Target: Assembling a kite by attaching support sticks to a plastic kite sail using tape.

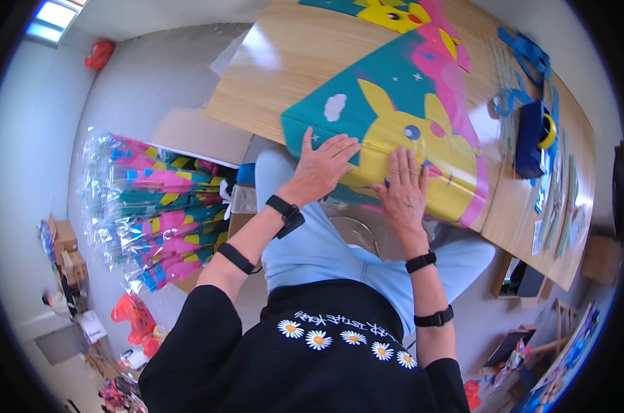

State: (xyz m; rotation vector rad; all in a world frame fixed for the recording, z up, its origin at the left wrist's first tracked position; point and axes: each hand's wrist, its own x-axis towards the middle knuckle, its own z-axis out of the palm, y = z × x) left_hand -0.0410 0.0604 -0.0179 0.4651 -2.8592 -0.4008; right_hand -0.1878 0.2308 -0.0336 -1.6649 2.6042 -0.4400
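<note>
A teal kite (394, 117) with a yellow cartoon animal and pink edging lies over the near edge of a wooden table (291, 62). My left hand (322, 165) rests flat, fingers spread, on the kite's teal and yellow lower left part. My right hand (403, 189) presses flat on the yellow area beside it, fingers spread. Neither hand grips anything. A second kite of the same kind (394, 12) lies further back on the table.
A blue tape dispenser with a yellow roll (535, 138) and blue ribbons (525, 51) sit at the table's right side, with thin sticks and strips (559, 199) along that edge. A stack of kites wrapped in clear plastic (157, 206) lies on the floor at my left.
</note>
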